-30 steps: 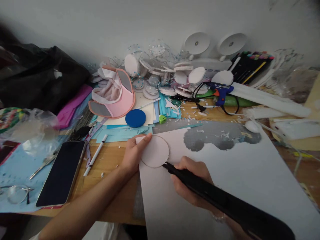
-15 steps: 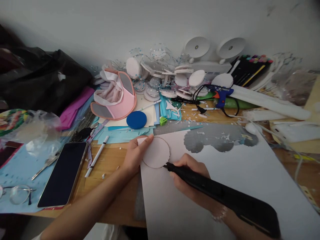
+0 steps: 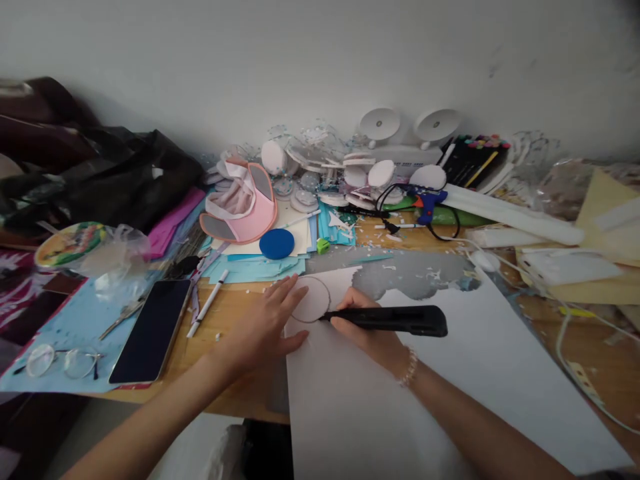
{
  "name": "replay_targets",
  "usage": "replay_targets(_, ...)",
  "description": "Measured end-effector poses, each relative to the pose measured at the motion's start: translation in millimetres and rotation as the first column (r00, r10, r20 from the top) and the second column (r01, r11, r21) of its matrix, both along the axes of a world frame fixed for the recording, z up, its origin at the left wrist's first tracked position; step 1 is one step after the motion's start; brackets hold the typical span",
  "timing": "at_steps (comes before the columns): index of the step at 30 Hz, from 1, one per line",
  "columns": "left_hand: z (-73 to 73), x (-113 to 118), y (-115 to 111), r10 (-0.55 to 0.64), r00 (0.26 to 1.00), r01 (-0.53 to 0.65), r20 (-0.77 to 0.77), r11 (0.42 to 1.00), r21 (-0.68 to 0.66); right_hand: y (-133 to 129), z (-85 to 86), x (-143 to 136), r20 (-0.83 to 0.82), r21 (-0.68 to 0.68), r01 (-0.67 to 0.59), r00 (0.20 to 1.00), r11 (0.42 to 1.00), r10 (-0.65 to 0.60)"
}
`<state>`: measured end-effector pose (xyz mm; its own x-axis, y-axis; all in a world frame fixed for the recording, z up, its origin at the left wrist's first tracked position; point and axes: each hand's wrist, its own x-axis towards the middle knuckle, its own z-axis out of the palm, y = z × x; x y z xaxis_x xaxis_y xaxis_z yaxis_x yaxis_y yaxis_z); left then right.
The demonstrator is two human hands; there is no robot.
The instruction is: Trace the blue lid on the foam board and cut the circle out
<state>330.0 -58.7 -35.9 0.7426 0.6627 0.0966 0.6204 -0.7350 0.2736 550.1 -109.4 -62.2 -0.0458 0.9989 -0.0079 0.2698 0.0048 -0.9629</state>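
Observation:
A large white foam board (image 3: 340,400) lies in front of me, with a round outline (image 3: 311,300) cut or scored near its left corner. My left hand (image 3: 267,323) rests on the board's left edge, fingers spread, the fingertips touching the circle. In my right hand (image 3: 367,333) is a black handheld cutter (image 3: 400,319), gripped like a pen and held nearly level. Its thin tip meets the circle's lower right edge. Scalloped cut-outs mark the board's far edge, over a grey cutting mat (image 3: 415,267).
Behind the board are a blue round disc (image 3: 277,244), a pink visor cap (image 3: 240,207), several white foam discs (image 3: 381,173) and a blue glue gun (image 3: 427,203). At left lie a phone (image 3: 153,333), a white marker (image 3: 207,303) and glasses (image 3: 63,360). A white cable (image 3: 565,333) trails along the right.
My left hand has gone from gripping the board's edge to lying with fingers spread. The cutter's handle has swung from pointing toward me to pointing right. The view has shifted.

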Motion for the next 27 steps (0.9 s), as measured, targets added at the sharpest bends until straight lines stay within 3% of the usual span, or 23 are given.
replay_targets(7,2.0,10,6,-0.009,0.954,0.025,-0.300,0.998,0.052,-3,4.9,2,-0.236,-0.110,0.091,0.965,0.990,-0.115)
replay_targets(11,7.4,25,7,0.028,0.944,0.002,-0.330,0.996,0.089,-2,3.5,8,-0.415,-0.167,0.119,0.892,0.979,-0.180)
replay_targets(20,7.7,50,-1,0.039,0.941,0.001,-0.336,0.993,0.120,10,2.1,27,-0.582,-0.222,0.225,0.750,0.949,-0.314)
replay_targets(23,15.2,30,-3,0.074,0.961,-0.039,-0.266,0.990,0.137,11,2.2,29,-0.610,-0.225,0.215,0.730,0.950,-0.309)
replay_targets(27,23.7,-41,-9,0.321,0.936,-0.280,-0.142,0.928,0.247,10,1.2,28,-0.609,-0.224,0.196,0.736,0.955,-0.294)
